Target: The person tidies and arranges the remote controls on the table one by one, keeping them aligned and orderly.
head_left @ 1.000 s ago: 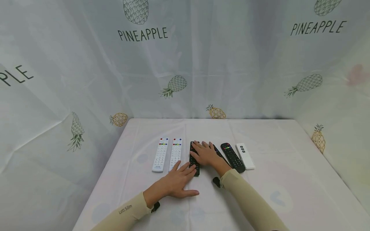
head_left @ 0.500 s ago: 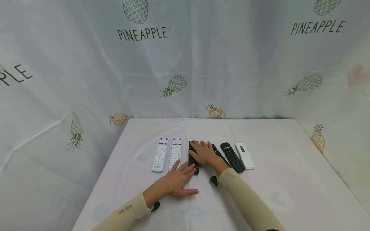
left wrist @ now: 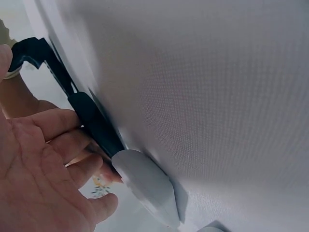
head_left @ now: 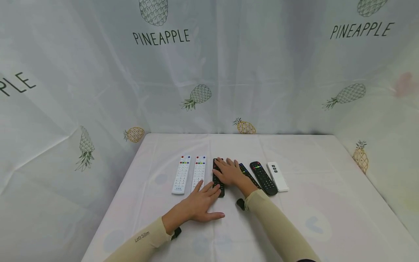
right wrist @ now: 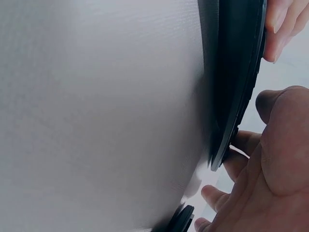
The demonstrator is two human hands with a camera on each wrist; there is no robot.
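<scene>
A black remote control (head_left: 216,179) lies in the middle of a row of remotes on the table. My right hand (head_left: 231,175) rests over its upper part, fingers spread and pointing forward. My left hand (head_left: 200,205) lies spread too, its fingertips at the remote's lower end and one finger over the foot of a white remote (head_left: 198,169). In the left wrist view, the left hand's fingers reach along the black remote (left wrist: 96,123), with a white remote (left wrist: 145,186) beside it. The right wrist view has the right hand (right wrist: 265,169) at the black remote's (right wrist: 236,72) end.
Another white remote (head_left: 181,176) lies at the row's left end. To the right are a black remote (head_left: 249,173) partly hidden by the right wrist, a second black remote (head_left: 263,178) and a slim white one (head_left: 278,177). A patterned curtain (head_left: 262,72) hangs behind the table (head_left: 314,203).
The middle black remote has slid slightly left and a little away from me, and my right hand has moved left with it. My left hand has barely moved.
</scene>
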